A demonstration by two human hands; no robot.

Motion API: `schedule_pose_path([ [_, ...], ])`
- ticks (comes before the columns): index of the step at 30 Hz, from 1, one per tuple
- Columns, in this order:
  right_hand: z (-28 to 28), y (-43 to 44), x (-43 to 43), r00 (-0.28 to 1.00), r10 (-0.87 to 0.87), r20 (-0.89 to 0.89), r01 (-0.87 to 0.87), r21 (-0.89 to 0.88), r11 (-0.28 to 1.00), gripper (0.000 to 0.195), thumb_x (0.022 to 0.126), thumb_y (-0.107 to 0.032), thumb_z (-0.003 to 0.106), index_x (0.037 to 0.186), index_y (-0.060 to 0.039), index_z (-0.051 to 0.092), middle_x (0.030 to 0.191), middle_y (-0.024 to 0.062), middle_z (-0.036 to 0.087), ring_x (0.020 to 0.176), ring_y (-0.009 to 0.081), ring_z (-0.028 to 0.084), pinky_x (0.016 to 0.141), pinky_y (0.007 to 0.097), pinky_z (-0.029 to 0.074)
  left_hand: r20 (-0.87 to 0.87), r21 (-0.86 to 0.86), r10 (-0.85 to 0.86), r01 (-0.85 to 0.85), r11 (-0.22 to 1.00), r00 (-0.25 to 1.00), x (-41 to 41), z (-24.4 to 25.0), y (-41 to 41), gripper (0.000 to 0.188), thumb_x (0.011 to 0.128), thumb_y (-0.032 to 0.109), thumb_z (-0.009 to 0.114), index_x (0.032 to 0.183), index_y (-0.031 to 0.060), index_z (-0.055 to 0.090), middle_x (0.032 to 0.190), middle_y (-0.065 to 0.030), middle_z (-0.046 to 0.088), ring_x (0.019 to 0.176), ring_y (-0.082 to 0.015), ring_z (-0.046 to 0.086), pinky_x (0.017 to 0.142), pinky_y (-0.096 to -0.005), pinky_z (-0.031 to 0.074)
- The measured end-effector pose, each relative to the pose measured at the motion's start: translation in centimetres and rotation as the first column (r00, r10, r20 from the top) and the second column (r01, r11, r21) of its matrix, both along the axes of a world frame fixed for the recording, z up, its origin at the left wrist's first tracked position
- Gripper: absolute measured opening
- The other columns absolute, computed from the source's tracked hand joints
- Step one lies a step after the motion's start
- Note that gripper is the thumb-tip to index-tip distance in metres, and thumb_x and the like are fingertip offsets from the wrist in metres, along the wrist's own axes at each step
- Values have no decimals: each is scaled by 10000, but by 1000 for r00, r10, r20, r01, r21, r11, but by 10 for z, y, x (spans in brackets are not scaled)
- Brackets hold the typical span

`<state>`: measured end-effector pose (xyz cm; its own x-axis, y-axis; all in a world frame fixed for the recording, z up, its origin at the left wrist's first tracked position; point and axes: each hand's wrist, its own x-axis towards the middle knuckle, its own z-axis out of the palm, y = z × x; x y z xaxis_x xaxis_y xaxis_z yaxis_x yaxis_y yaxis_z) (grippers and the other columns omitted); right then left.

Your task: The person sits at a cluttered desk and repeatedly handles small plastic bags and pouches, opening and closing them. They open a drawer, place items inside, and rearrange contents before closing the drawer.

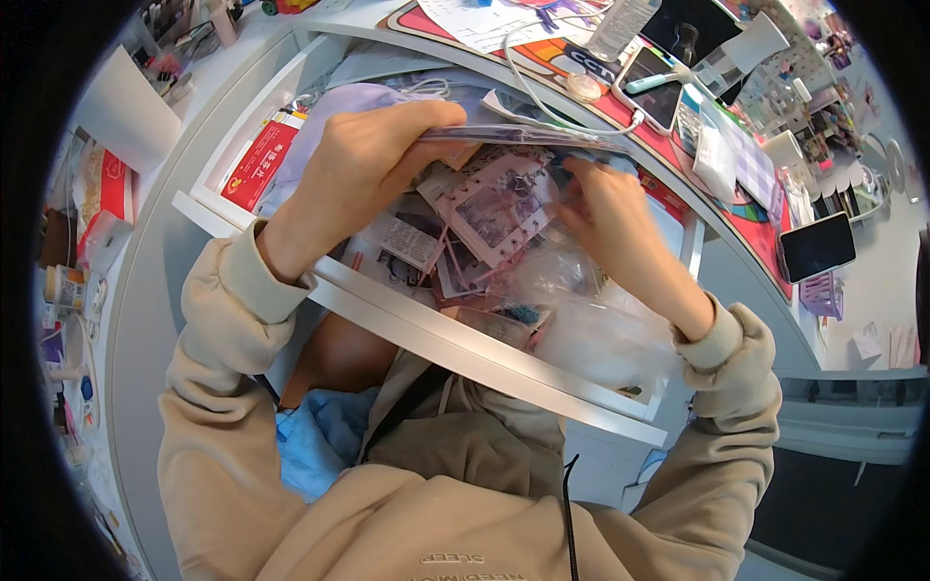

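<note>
An open white drawer point(436, 327) full of loose items lies before me. My left hand point(381, 156) grips the left end of a thin, clear plastic-covered item point(523, 135), seen nearly edge-on above the drawer. My right hand point(607, 200), slightly blurred, is under its right part, with bent fingers at bluish clear plastic; whether they grip it cannot be told. Between my hands lies a pink ring-bound booklet point(498, 207) with a picture on its cover. Crumpled clear plastic bags point(603, 338) fill the drawer's right front, and a red box point(260, 165) stands at its left.
Beyond the drawer, the desk holds a phone point(650, 91) with a white cable point(534, 94) plugged in, a clear bottle point(623, 29) and a round clear-lidded item point(583, 87). A dark-screened device point(817, 247) stands at the right. A white bin-like container point(127, 109) is at the left.
</note>
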<state>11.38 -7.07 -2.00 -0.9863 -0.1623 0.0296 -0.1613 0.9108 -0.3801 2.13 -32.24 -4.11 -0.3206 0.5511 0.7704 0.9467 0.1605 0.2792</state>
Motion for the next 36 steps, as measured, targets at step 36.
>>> schedule_pose_path([
  [36,8,-26,-3,779,479,-405,-276,464,842,117,668,-64,650,784,-49,646,710,82,617,669,271,646,531,359,500,-548,-427,-355,112,897,758,15,-3,10,212,710,251,688,819,85,612,1008,-23,608,949,-206,606,809,-309,537],
])
